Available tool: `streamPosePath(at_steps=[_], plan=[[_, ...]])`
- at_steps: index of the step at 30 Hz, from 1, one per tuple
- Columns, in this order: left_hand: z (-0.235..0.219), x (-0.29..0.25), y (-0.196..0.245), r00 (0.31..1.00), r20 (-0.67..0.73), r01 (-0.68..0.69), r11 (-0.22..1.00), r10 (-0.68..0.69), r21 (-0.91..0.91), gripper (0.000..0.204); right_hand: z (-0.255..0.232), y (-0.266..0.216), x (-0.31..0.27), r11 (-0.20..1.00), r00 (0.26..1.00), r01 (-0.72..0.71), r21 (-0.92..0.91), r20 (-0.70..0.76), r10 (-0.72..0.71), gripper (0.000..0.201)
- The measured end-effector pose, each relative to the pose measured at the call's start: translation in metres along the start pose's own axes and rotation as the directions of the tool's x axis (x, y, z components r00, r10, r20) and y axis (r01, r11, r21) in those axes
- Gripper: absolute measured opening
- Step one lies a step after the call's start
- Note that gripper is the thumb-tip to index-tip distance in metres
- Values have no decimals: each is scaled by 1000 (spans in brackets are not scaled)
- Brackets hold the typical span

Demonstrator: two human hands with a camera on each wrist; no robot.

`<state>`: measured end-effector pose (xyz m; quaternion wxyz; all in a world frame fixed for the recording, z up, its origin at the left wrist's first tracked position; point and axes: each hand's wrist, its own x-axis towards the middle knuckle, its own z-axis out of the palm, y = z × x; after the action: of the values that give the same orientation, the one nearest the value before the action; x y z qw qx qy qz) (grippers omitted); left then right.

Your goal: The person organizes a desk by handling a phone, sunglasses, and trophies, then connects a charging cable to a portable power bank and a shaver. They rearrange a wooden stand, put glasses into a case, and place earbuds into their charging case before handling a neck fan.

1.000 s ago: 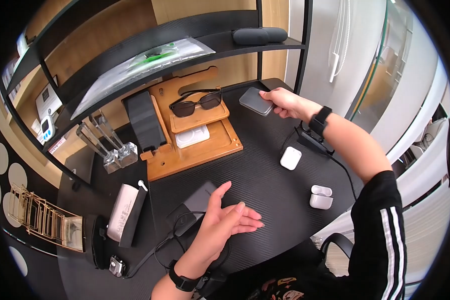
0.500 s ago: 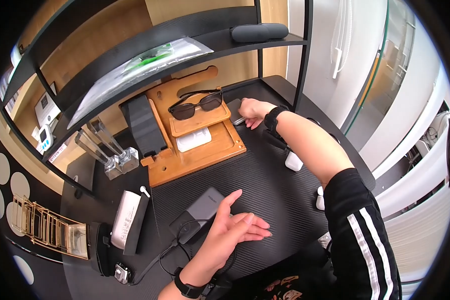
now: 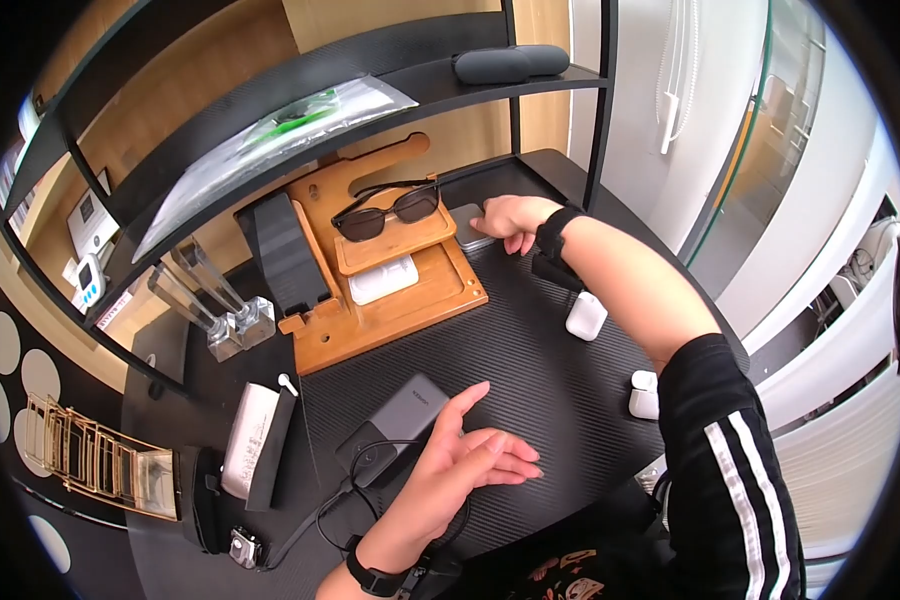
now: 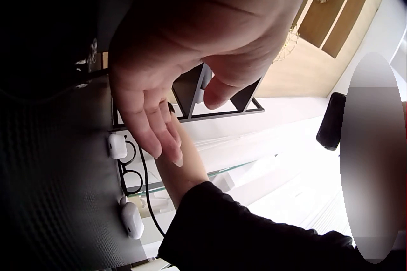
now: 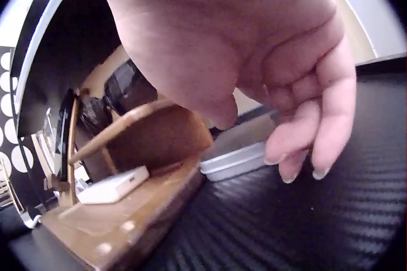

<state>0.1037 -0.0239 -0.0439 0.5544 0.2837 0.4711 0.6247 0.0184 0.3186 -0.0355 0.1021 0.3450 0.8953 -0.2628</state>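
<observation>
Out on the desk's far right, my right hand [image 3: 518,222] reaches to a flat grey tin [image 3: 472,226] lying beside the wooden stand [image 3: 400,310]. In the right wrist view the thumb hangs over the tin [image 5: 238,158] and the curled fingers [image 5: 296,134] are right at its end. The hand covers part of the tin. My left hand [image 3: 470,465] hovers near the desk's front with relaxed fingers and holds nothing. Behind it lies a dark grey power bank [image 3: 410,410] with a black cable.
Sunglasses [image 3: 390,212] rest on the stand's upper ledge, a white pad [image 3: 385,280] below. Two white earbud cases [image 3: 587,316] lie at the right. Leftward are a glasses case [image 3: 250,440], crystal trophies [image 3: 235,330] and a gold rack [image 3: 90,460]. A black shelf [image 3: 440,90] overhangs the back.
My right hand has moved left with the tin, from the desk's right part to beside the wooden stand. Over the last half second it shifts slightly right. My left hand stays nearly still.
</observation>
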Motion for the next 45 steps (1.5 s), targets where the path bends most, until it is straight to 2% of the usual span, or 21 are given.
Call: streamPosePath(at_steps=[3,5,7,9,12,13,15,18,23,26,28,31,33,35,37,38,39,40,41,43,45], plan=[[-2,-1,2,998,61,23,996,-18,-83,50,-25,-6,-47,994,993,96,46,-78,-92,50],[-2,-1,4,995,95,31,994,-21,-106,49,-34,1,-72,974,950,227,16,-224,-218,49],[-2,-2,5,990,138,49,990,-31,-132,48,-44,13,-106,938,883,347,-5,-337,-328,42],[-3,-2,5,982,185,60,992,-38,-114,46,-47,42,-122,847,711,511,-144,-482,-511,37],[-8,-4,0,971,238,59,984,-17,-170,34,-49,59,-188,893,722,433,-122,-547,-424,42],[-9,-4,-1,965,264,60,978,-6,-198,30,-42,68,-204,892,706,449,-48,-592,-388,40],[-8,-4,0,964,266,65,977,-9,-204,24,-35,84,-234,927,761,374,-23,-563,-322,37],[-11,-5,-4,951,306,44,952,53,-303,18,-20,115,-262,933,758,358,-27,-576,-307,35],[-6,-7,-1,948,304,3,956,90,-294,14,-9,144,-292,918,732,394,-42,-590,-341,27],[1,-14,11,938,301,-76,948,173,-309,14,-5,144,-307,918,763,395,-11,-552,-335,17],[7,-28,26,904,274,-221,908,327,-355,13,-2,138,-315,903,764,430,2,-534,-363,17],[10,-56,53,862,237,-394,886,449,-245,18,7,127,-316,863,763,506,15,-474,-439,15],[9,-76,66,854,175,-464,869,490,-169,19,15,117,-313,822,730,565,-68,-423,-537,14],[4,-97,74,872,82,-480,876,483,-51,17,25,101,-311,792,711,602,-105,-380,-591,12],[6,-116,77,888,-56,-447,887,456,116,10,37,84,-310,775,729,630,-38,-313,-608,11],[7,-124,75,885,-76,-449,885,459,122,10,47,79,-307,742,695,666,-71,-302,-653,11],[8,-133,71,892,-179,-351,887,414,299,12,56,72,-304,693,642,715,-92,-305,-703,9],[9,-142,66,882,-284,-224,863,377,453,16,65,63,-304,696,657,718,-12,-319,-683,14],[4,-152,61,881,-346,-86,828,324,554,31,76,52,-306,700,677,711,66,-334,-656,21],[7,-157,54,852,-402,131,607,335,784,45,100,37,-311,703,765,642,307,-325,-556,31],[3,-157,49,884,-379,155,593,274,790,55,125,28,-306,581,777,628,518,-370,-510,29]])
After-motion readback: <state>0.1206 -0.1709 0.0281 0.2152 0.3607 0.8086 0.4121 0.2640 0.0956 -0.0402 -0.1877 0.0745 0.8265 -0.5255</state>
